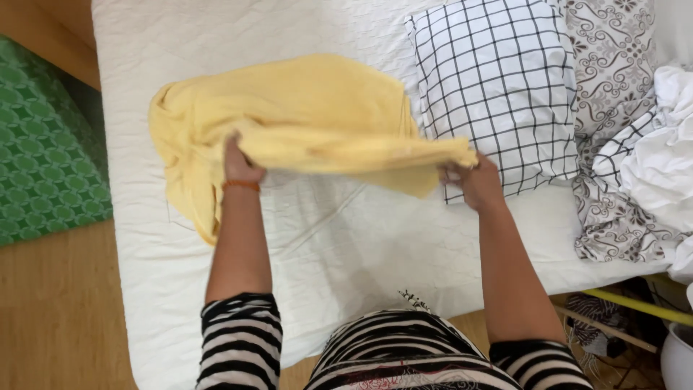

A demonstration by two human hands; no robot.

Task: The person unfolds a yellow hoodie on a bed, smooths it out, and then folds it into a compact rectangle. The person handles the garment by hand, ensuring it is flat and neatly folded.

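White mattress [346,245] fills most of your view, checked pillow [498,87] off to the right. You've got the yellow towel [303,108] pinched along its near edge, left hand [240,165] and right hand [473,180] both closed on it. Looks soft, light, floppy, so gripping near the corners seems best.

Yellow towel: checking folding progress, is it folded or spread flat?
Partly folded: yellow towel doubled over, edge lifted by left hand and right hand.

Both hands [242,165] [473,177] grip yellow towel [303,108] above white mattress [361,238], checked pillow [498,87] beside.
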